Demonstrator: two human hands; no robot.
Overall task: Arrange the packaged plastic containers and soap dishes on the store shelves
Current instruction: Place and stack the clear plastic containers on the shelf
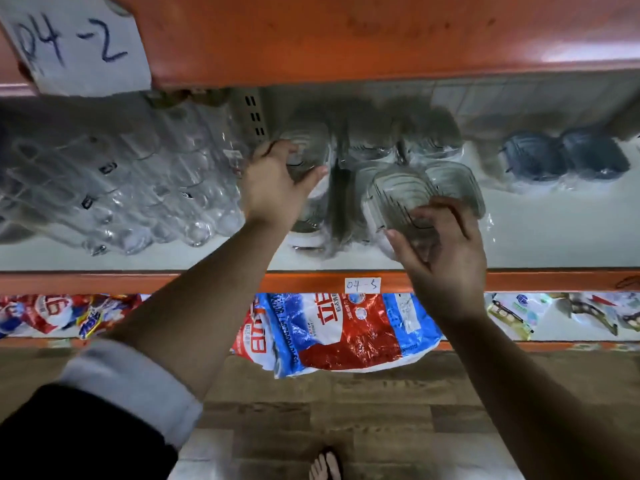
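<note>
While the left hand [277, 183] grips a wrapped clear soap dish [306, 150] toward the back of the white shelf [540, 237], the right hand [446, 247], well apart, holds a ribbed clear dish [398, 194] nearer the front edge.

Your soap dishes [391, 192] are translucent grey plastic under glossy clear film, on a smooth white shelf board [554, 237] edged by a smooth orange-painted beam [104, 283] with a matt paper label [362, 285], above a wood-grain floor [346, 410].
</note>
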